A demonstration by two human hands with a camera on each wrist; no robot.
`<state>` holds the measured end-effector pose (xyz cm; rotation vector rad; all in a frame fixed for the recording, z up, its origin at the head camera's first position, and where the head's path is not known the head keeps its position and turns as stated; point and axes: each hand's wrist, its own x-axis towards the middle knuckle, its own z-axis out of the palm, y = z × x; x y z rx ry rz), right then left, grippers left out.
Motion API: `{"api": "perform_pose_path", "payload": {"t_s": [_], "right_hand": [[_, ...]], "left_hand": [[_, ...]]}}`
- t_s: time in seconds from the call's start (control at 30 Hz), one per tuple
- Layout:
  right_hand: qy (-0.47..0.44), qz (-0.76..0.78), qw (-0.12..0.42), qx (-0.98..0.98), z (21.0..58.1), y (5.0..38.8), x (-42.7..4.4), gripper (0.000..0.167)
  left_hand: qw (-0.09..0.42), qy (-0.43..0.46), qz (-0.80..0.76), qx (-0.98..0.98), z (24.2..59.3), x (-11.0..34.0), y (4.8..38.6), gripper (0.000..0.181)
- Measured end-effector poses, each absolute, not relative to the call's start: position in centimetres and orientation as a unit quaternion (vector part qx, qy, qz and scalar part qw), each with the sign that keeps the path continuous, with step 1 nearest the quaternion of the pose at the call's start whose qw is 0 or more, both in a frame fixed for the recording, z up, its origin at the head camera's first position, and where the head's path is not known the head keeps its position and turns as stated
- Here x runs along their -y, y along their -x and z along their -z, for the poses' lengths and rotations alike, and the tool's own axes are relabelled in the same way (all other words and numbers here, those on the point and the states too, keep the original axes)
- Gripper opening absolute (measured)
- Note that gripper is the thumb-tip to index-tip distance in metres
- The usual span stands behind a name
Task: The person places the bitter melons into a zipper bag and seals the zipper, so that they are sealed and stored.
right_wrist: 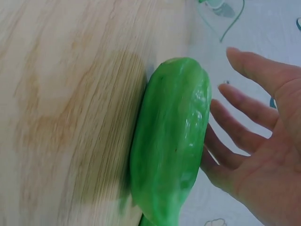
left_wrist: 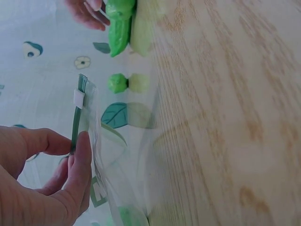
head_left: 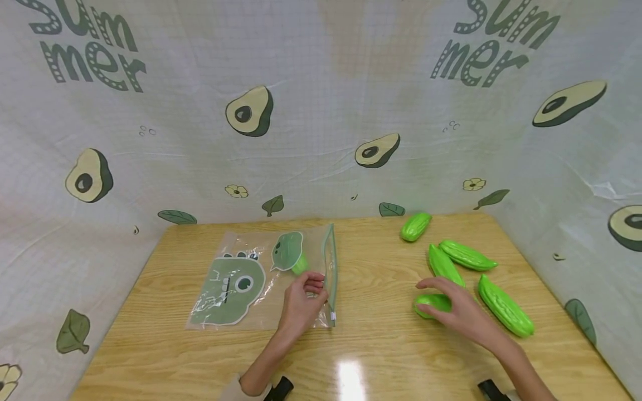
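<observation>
A clear zip bag (head_left: 271, 312) with a green monster print lies on the table, its opening to the right. My left hand (head_left: 303, 301) pinches the bag's green zip edge between thumb and fingers; the left wrist view shows this edge raised, with a white slider (left_wrist: 79, 99) beyond the fingertips. Inside the bag, partly behind a printed speech bubble, is a bright green piece (head_left: 301, 264). My right hand (head_left: 463, 312) hovers with parted fingers over a green toy bitter melon (head_left: 437, 302). One bitter melon (right_wrist: 171, 136) fills the middle of the right wrist view, before the fingers.
More toy bitter melons lie on the right: one (head_left: 445, 266) behind my right hand, one (head_left: 467, 255) angled beside it, one (head_left: 505, 306) along the right side, and one (head_left: 416, 226) near the back edge. An avocado-print cloth (head_left: 311, 111) walls the wooden table (head_left: 371, 267).
</observation>
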<state>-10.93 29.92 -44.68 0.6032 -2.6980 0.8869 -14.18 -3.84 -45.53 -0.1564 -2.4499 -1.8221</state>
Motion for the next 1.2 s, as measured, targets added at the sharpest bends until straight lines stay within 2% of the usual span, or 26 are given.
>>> {"api": "perform_pose_path", "payload": {"t_s": [0.13, 0.27, 0.7, 0.93, 1.2], "right_hand": [[-0.231, -0.29, 0.12, 0.921, 45.1, 10.7, -30.6, 0.044], [-0.231, -0.274, 0.093, 0.929, 45.2, 10.5, -31.1, 0.047], [-0.221, -0.251, 0.033, 0.942, 44.8, 10.3, -31.7, 0.045], [-0.231, -0.244, 0.05, 0.94, 44.6, 10.3, -31.7, 0.037], [-0.249, -0.24, 0.05, 0.937, 44.4, 10.7, -31.9, 0.036]], "left_hand": [[0.042, 0.05, 0.597, 0.8, 45.6, 3.8, 14.2, 0.025], [0.04, 0.047, 0.599, 0.798, 45.6, 3.8, 14.3, 0.025], [0.036, 0.045, 0.604, 0.795, 45.6, 3.8, 14.3, 0.025], [0.033, 0.044, 0.604, 0.795, 45.5, 3.8, 14.2, 0.026], [0.035, 0.047, 0.605, 0.794, 45.6, 3.8, 14.3, 0.025]]}}
